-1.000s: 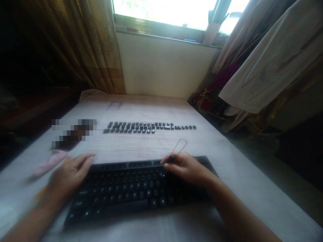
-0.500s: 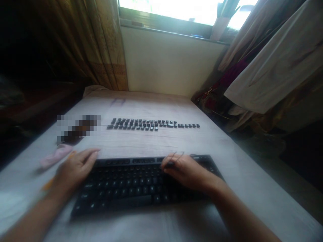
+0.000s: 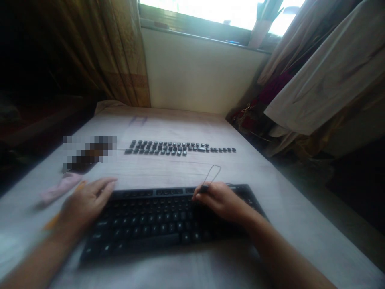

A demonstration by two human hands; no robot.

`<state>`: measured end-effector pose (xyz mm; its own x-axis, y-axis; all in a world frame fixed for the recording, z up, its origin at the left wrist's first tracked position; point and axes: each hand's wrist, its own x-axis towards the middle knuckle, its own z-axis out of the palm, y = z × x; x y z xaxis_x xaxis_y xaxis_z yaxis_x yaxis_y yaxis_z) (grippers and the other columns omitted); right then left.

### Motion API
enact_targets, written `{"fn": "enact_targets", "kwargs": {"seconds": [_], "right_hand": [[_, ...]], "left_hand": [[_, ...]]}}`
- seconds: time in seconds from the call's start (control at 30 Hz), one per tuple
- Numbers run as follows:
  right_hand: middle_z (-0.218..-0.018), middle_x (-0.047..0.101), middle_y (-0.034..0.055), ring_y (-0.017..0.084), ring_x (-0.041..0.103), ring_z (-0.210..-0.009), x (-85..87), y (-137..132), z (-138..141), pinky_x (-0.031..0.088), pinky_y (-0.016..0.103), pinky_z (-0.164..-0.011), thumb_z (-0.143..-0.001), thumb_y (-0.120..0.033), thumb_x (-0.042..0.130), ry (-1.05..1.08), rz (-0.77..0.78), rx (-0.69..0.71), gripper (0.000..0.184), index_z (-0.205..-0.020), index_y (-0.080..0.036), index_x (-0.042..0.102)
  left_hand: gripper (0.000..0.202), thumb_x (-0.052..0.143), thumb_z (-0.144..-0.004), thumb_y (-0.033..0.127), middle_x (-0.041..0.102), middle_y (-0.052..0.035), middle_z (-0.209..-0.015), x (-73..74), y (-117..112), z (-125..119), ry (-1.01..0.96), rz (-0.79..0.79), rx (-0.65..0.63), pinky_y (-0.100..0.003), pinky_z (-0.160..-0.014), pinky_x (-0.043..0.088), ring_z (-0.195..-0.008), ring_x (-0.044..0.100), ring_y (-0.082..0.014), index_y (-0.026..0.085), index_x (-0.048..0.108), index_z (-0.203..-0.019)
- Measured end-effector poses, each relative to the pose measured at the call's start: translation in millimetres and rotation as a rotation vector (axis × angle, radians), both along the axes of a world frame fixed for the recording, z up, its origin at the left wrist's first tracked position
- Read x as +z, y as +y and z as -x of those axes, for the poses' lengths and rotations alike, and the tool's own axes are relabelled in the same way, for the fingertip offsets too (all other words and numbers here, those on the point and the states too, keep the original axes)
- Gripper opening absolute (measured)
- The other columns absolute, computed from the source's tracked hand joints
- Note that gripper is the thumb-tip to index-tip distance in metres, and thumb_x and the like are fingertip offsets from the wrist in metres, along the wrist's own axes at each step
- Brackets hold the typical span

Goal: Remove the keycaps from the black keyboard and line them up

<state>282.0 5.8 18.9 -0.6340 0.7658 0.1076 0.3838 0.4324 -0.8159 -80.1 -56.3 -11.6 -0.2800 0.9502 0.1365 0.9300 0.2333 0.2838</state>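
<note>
A black keyboard [image 3: 156, 220] lies in front of me on a pale cloth-covered table [image 3: 186, 168]. My left hand [image 3: 82, 204] rests flat on the keyboard's left end, fingers stretched out. My right hand [image 3: 222, 200] sits over the upper right keys, fingers pinched on the dark handle of a wire keycap puller [image 3: 212, 176]. The puller's loop points up and away from the keyboard. Beyond the keyboard, several loose black keycaps [image 3: 177, 147] lie in neat rows.
A pink cloth [image 3: 58, 188] lies left of the keyboard, with a blurred-out dark object [image 3: 88, 154] behind it. Curtains hang at the back left and fabric hangs at the right. The table's right edge drops to the floor.
The puller's wire loop, tipped low over the keyboard half a second ago, now points up and away again. Both hands stay in place; the view shifted slightly.
</note>
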Motion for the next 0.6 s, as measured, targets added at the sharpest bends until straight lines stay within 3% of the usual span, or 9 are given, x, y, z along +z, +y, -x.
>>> {"fn": "enact_targets", "kwargs": {"seconds": [0.1,0.2,0.33,0.43,0.5,0.6], "right_hand": [[-0.079,0.072,0.0050,0.015,0.067,-0.068,-4.0,4,-3,0.055,0.029,-0.066,-0.090,-0.051,0.057,0.256,0.234,-0.125,0.035,-0.086,-0.017,0.066],[-0.080,0.072,0.0058,0.015,0.066,-0.068,-4.9,5,0,0.056,0.031,-0.067,-0.084,-0.057,0.062,0.318,0.283,-0.142,0.041,-0.084,-0.017,0.066],[-0.080,0.072,0.0055,0.017,0.067,-0.072,-1.7,-4,11,0.055,0.031,-0.069,-0.090,-0.048,0.059,0.285,0.121,-0.133,0.032,-0.086,-0.017,0.067],[-0.080,0.073,0.0055,0.017,0.069,-0.075,-0.2,-12,19,0.055,0.030,-0.071,-0.093,-0.033,0.055,0.266,-0.084,-0.147,0.020,-0.087,-0.019,0.068],[-0.082,0.075,0.0055,0.018,0.070,-0.076,-0.4,-15,22,0.055,0.031,-0.072,-0.092,-0.027,0.054,0.264,-0.180,-0.157,0.017,-0.088,-0.019,0.068],[-0.082,0.075,0.0049,0.018,0.071,-0.075,-0.7,-19,25,0.056,0.031,-0.073,-0.091,-0.023,0.054,0.262,-0.266,-0.172,0.015,-0.087,-0.021,0.068]], "left_hand": [[0.042,0.037,-0.094,0.042,0.073,-0.0036,-0.117,1.6,0,-2,-0.005,0.026,0.009,-0.032,-0.085,0.049,-0.106,0.066,-0.0258,0.023,0.069,-0.113],[0.044,0.036,-0.095,0.043,0.073,-0.0066,-0.117,3.1,0,-1,-0.010,0.041,-0.008,-0.034,-0.085,0.049,-0.106,0.066,-0.0277,0.021,0.068,-0.114],[0.043,0.038,-0.092,0.043,0.073,-0.0110,-0.111,10.1,-2,-7,0.032,-0.135,-0.078,-0.036,-0.090,0.048,-0.100,0.067,-0.0274,0.017,0.068,-0.110],[0.037,0.044,-0.092,0.045,0.075,-0.0088,-0.105,20.3,-7,-31,0.013,-0.350,-0.204,-0.037,-0.095,0.046,-0.100,0.067,-0.0264,0.021,0.069,-0.105],[0.032,0.050,-0.091,0.047,0.075,-0.0061,-0.101,26.6,-9,-56,-0.108,-0.363,-0.353,-0.036,-0.092,0.048,-0.097,0.067,-0.0250,0.024,0.070,-0.101],[0.031,0.057,-0.088,0.047,0.075,-0.0050,-0.099,31.1,-10,-96,-0.286,-0.237,-0.513,-0.036,-0.087,0.052,-0.093,0.068,-0.0235,0.026,0.070,-0.107]]}}
